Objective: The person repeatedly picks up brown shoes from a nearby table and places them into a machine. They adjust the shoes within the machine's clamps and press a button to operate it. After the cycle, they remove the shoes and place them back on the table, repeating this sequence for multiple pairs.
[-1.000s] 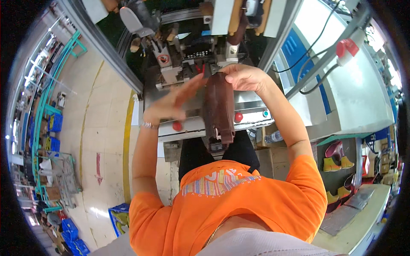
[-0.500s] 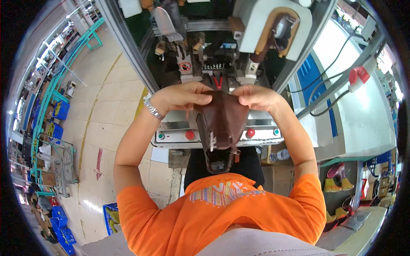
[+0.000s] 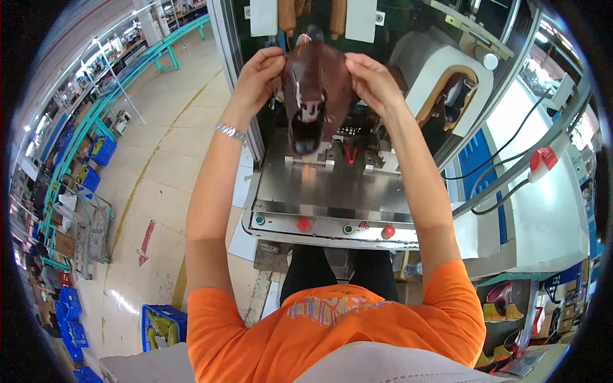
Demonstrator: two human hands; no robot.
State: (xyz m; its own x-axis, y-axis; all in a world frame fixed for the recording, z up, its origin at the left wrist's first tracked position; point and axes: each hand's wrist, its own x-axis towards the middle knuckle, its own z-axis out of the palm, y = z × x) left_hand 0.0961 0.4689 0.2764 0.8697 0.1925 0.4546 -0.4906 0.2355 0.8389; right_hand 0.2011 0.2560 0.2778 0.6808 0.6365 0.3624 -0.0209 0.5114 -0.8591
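A dark brown leather shoe upper [image 3: 329, 80] hangs between my two hands, inside the machine frame and over its left station. My left hand [image 3: 260, 80] pinches the upper's left edge between thumb and fingers. On the opposite edge, my right hand [image 3: 375, 83] grips the leather the same way. The upper's narrower dark end points down toward me, above the metal work plate [image 3: 325, 191]. A metal form [image 3: 311, 33] shows just beyond the upper's far end; whether they touch I cannot tell. Most of the left station is hidden behind the leather.
A white curved clamp housing [image 3: 421, 70] with tan pads holds another dark upper [image 3: 454, 99] at the right station. Red buttons [image 3: 303, 224] and green ones line the machine's front edge. A blue basket [image 3: 180, 322] stands on the floor at left; a red switch box [image 3: 543, 159] hangs at right.
Both hands have carried the shoe upper away from my body, into the machine toward its left station. The head view has shifted too, showing more of the work plate.
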